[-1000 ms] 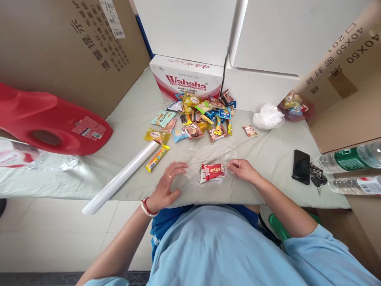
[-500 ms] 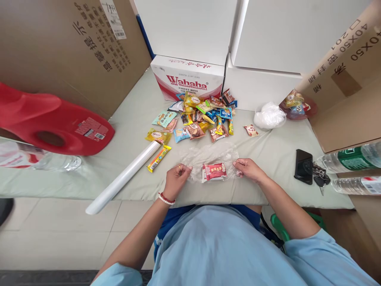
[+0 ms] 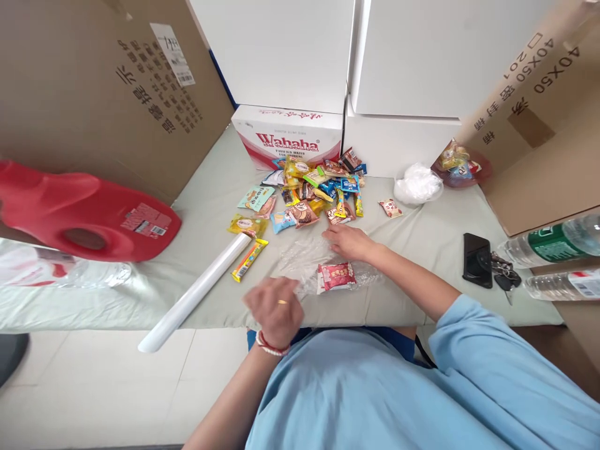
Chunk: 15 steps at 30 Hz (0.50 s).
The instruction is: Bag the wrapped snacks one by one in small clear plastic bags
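Observation:
A red snack packet (image 3: 336, 277) lies on a crumpled sheet of clear plastic film (image 3: 300, 257), close to the table's front edge. My right hand (image 3: 349, 242) is palm down at the film's far edge, just beyond the packet, its fingers closed on the film. Smeared by motion, my left hand (image 3: 276, 306) hovers by the near left corner of the film; whether its fingers grip anything is unclear. Beyond both hands spreads a pile of wrapped snacks (image 3: 304, 214). A yellow snack bar (image 3: 250, 260) sits left of the film beside a white plastic roll (image 3: 197, 290).
A Wahaba-style water carton (image 3: 290, 140) stands behind the pile. To the right are a small packet (image 3: 390, 207), a white plastic bundle (image 3: 418, 184), a phone (image 3: 477, 259), keys (image 3: 505, 275) and bottles (image 3: 553, 247). A red jug (image 3: 94, 215) and cardboard box (image 3: 140, 94) flank the left.
My right hand has gone from the film's right edge to its far edge. My left hand has moved nearer and slightly left, away from the film's left edge. The view has shifted slightly.

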Available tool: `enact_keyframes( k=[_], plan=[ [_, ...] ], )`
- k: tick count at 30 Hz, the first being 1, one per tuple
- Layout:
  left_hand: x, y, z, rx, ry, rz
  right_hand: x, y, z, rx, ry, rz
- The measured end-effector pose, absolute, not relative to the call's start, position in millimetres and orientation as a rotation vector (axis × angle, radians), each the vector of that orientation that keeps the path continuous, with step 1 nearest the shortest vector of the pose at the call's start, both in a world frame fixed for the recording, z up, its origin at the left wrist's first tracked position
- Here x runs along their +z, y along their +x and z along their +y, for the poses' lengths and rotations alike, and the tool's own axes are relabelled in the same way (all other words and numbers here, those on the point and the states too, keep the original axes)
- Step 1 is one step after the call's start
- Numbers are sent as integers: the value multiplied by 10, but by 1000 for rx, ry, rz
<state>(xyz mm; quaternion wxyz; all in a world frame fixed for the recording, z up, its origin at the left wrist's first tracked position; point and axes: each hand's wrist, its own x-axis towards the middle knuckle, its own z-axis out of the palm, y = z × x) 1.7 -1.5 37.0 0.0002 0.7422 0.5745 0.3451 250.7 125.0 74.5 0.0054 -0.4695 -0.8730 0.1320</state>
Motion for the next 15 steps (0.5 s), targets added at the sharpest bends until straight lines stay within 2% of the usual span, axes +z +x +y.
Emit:
enact_keyframes(
  k=[3,6,9,15],
  plan=[
    [436,271,-117,606,2601,1293,670,2340,1406,421,-1584,-2802],
    [437,484,-4,373,2596,1280,685,2291,1518,469,-1653,-2824],
    [411,548,114,331,2591,1345,777,2337,1564,503,-1581,-2857],
    [432,570,61,355,2591,1384,1099,2499,1212,311,-1304,-2860]
  ],
)
